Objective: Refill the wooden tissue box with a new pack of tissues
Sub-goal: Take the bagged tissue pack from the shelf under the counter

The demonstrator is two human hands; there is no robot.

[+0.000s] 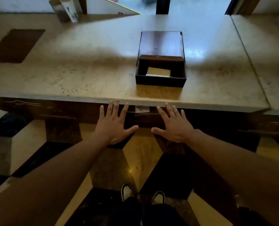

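A dark wooden tissue box point(160, 81) stands open on the stone counter point(89, 75), a little back from the front edge. Its lid point(161, 44) is tipped back behind it. Through the opening in the box's bottom a pale rectangle point(158, 72) shows. My left hand point(114, 124) and my right hand point(173, 126) are held flat with fingers spread, palms down, just in front of and below the counter's edge. Both hold nothing. A bit of clear plastic point(142, 110) shows under the counter's edge between my hands; I cannot tell what it is.
A pale cylinder point(65, 9) stands at the back left of the counter beside a mirror point(112, 7). A dark inlay point(16, 45) marks the counter's left part. A seam point(248, 54) divides the counter at the right. Below are dark drawer fronts point(37, 110), a patterned floor and my shoes point(127, 191).
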